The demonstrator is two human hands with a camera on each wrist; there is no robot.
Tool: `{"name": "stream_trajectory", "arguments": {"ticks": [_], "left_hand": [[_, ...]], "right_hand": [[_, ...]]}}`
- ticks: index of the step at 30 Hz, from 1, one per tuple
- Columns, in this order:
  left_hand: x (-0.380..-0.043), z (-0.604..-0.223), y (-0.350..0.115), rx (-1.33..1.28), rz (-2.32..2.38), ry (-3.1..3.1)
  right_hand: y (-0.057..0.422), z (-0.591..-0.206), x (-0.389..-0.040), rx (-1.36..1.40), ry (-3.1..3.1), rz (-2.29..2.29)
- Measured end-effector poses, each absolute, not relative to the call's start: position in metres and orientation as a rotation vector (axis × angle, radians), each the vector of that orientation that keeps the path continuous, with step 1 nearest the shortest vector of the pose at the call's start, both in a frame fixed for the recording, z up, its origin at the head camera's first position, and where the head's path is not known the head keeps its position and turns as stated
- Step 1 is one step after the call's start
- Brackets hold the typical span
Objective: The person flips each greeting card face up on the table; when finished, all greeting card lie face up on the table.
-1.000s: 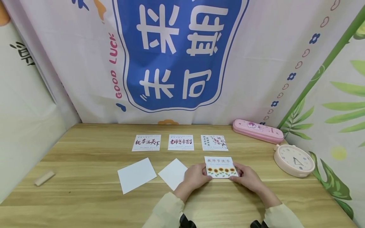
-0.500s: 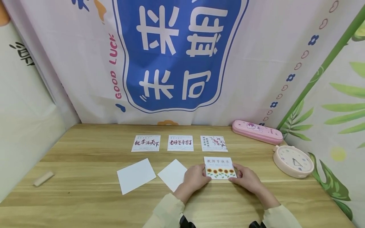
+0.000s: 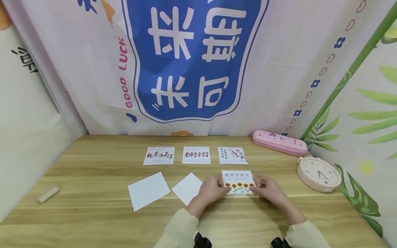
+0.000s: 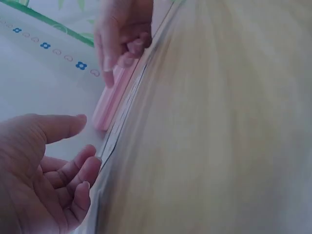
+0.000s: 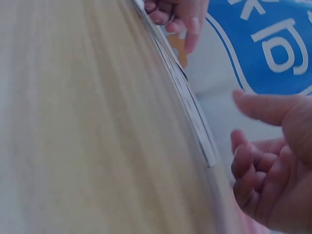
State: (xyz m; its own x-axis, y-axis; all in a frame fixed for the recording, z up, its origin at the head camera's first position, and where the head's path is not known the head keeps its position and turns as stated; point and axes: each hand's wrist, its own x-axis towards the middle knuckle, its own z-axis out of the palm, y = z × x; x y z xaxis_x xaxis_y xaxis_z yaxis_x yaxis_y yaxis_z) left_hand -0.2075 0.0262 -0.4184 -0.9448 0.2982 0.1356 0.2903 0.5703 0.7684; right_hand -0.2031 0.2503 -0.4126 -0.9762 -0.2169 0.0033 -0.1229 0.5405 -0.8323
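Observation:
A white card with a row of sunflowers and printed characters [image 3: 238,177] lies on the wooden table at right of centre. My left hand [image 3: 212,190] is at its left edge and my right hand [image 3: 270,190] at its right edge. From the head, both thumbs overlap the card's lower part. The left wrist view has my left hand [image 4: 46,175] with its thumb raised well apart from loosely bent fingers. Likewise, in the right wrist view, thumb and fingers of my right hand [image 5: 273,161] are apart, nothing pinched between them.
Behind stand three printed cards in a row: left [image 3: 159,156], middle [image 3: 196,155] and right [image 3: 233,155]. Two blank white cards [image 3: 149,191] [image 3: 187,187] lie left of my hands. A pink pencil case [image 3: 279,142], a clock [image 3: 319,174] and a small beige block [image 3: 48,194] are farther out.
Both hands have loosened from the sunflower card's sides. Their thumbs have shifted up from its lower corners, and the right fingers have spread outward. The card stays in nearly the same place.

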Motion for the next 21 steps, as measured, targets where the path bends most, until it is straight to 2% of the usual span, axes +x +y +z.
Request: {"name": "stream_trajectory", "arguments": {"ticks": [4,9,21], "left_hand": [[-0.208,-0.407,0.017,0.533,1.465,2.694],[-0.209,-0.396,-0.009,0.522,1.541,2.657],[-0.206,-0.39,-0.073,0.448,1.704,2.694]], "right_hand": [[0.234,-0.39,-0.198,-0.343,2.66,-1.467],[0.214,-0.38,-0.199,-0.369,2.649,-1.523],[0.161,-0.388,-0.208,-0.447,2.59,-1.694]]}}
